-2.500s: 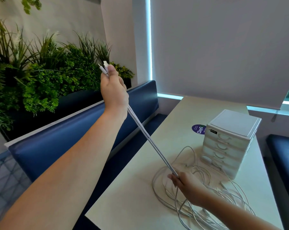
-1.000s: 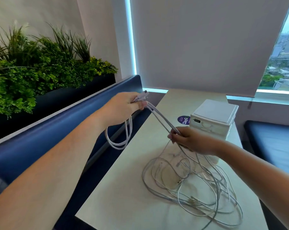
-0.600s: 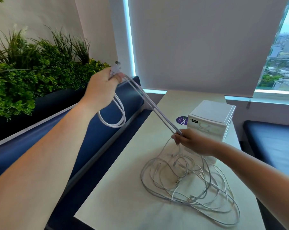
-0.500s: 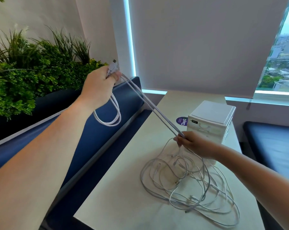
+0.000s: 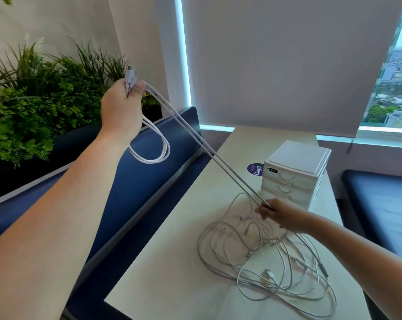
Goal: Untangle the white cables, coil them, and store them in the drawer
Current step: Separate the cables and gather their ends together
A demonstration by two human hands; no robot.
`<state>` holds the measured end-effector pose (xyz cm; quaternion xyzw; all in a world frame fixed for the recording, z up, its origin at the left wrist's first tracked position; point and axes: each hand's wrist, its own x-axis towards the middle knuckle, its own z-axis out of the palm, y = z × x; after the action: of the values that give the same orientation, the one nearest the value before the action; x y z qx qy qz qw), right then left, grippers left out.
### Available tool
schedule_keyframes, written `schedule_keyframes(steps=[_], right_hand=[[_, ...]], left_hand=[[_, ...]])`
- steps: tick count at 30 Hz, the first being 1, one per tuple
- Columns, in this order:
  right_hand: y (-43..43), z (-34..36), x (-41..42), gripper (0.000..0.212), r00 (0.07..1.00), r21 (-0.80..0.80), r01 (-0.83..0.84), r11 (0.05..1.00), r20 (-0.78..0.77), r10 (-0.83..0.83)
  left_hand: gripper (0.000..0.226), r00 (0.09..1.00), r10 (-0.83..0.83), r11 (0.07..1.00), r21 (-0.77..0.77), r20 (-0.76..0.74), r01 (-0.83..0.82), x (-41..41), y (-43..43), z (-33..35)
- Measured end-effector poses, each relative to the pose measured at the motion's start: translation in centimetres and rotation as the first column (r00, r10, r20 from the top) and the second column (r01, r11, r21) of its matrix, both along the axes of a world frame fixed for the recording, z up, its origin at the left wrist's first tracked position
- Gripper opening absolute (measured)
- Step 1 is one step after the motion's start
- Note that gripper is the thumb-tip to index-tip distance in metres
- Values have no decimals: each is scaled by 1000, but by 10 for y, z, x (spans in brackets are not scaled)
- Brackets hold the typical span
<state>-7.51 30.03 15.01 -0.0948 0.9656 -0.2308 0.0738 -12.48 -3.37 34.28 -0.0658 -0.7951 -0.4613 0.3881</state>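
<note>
My left hand (image 5: 121, 109) is raised over the bench and grips the plug ends of white cables, with one coil loop (image 5: 156, 153) hanging below it. Taut cable strands (image 5: 209, 153) run from that hand down to my right hand (image 5: 278, 215), which pinches them just above the table. Under and beside my right hand a tangle of white cables (image 5: 264, 262) lies spread on the table. The white drawer unit (image 5: 294, 172) stands behind the tangle with all its drawers closed.
The pale table (image 5: 172, 273) has a purple round sticker (image 5: 254, 169) left of the drawer unit. A blue bench (image 5: 135, 185) runs along the table's left side, with green plants (image 5: 33, 107) behind it. Another blue seat (image 5: 380, 209) is at the right.
My left hand has stayed raised with the plugs and the hanging loop. My right hand has slid down the taut strands toward the tangle on the table.
</note>
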Motion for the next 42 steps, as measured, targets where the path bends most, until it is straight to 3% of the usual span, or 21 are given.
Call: schedule_keyframes(steps=[3,8,16,19,24,26,30,33,36,40,42], right_hand=[[10,-12,-3,31,999,114,6,993,48,-11],[23,-22,-6,30,996,131,90,987,14,-93],[25,-17,-8,26,978,-11,187,982,-95,-187],[27,-20,-10,26,972,-121,233,965,5,-234],[27,-25,-12,21,972,-37,218,975,95,-214],[26,-23,-13,21,961,-94,254,963,136,-241],[26,-16,-13,22,940,-396,339,854,123,-317],[27,-11,-13,20,952,-474,305,826,116,-285],[27,-12,-14,16,963,-470,264,842,85,-255],[30,-14,-20,10,969,-303,214,929,-56,-242],[34,-17,-20,9,975,-226,206,952,-41,-220]], left_hand=[[26,999,34,998,47,6,-34,-2,-6,-3],[25,998,62,997,42,2,-62,-2,-9,-8],[24,997,79,993,94,-26,-77,-1,-18,-2],[25,996,91,993,84,-19,-89,1,-19,-1],[29,999,49,993,108,-14,-48,2,-21,-6],[27,999,47,992,121,-8,-45,1,-22,-7],[29,1000,30,977,210,-9,-28,-2,-30,-8],[30,999,38,980,197,-2,-37,-2,-32,-8],[30,999,42,981,190,-1,-41,-2,-31,-8],[30,998,65,981,181,14,-67,-2,-29,-10],[30,997,72,982,177,15,-73,-1,-28,-9]])
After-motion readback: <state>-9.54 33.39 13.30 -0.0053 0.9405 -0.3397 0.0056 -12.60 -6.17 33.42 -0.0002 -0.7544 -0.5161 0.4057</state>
